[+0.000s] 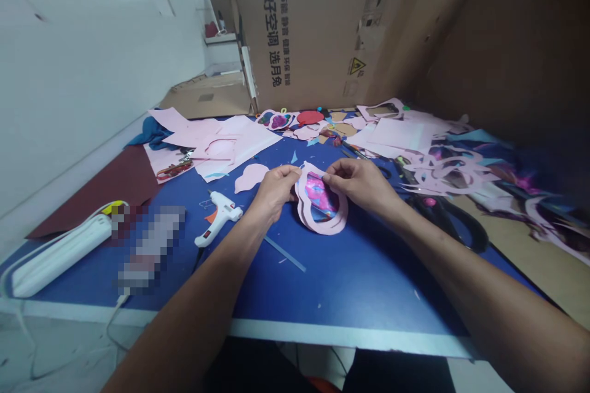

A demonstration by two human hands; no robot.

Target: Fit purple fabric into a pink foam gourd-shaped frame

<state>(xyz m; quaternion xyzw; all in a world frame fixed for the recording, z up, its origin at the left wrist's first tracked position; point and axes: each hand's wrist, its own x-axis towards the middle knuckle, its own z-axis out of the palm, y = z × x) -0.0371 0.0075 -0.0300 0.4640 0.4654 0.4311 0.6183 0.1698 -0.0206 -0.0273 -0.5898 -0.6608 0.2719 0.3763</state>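
Between my hands, just above the blue table (369, 282), is a layered pink cutout (319, 226) with a wavy outline. Its middle shows a shiny magenta and blue patterned piece (321, 193). My left hand (276, 190) pinches the cutout's upper left edge. My right hand (357, 181) grips its upper right edge, thumb on the patterned piece. Left of my left hand lies a white glue gun (216, 220) with an orange trigger. A loose pink cloud-shaped piece (251, 177) rests behind the left hand. Below the cutout lies a clear glue stick (286, 253).
Pink sheets (244, 135) and finished-looking cutouts (275, 119) lie at the back. Pink scraps (447, 172) pile up on the right beside large black-handled scissors (470, 224). A white power strip (64, 255) with cables sits front left. A cardboard box (313, 31) stands behind.
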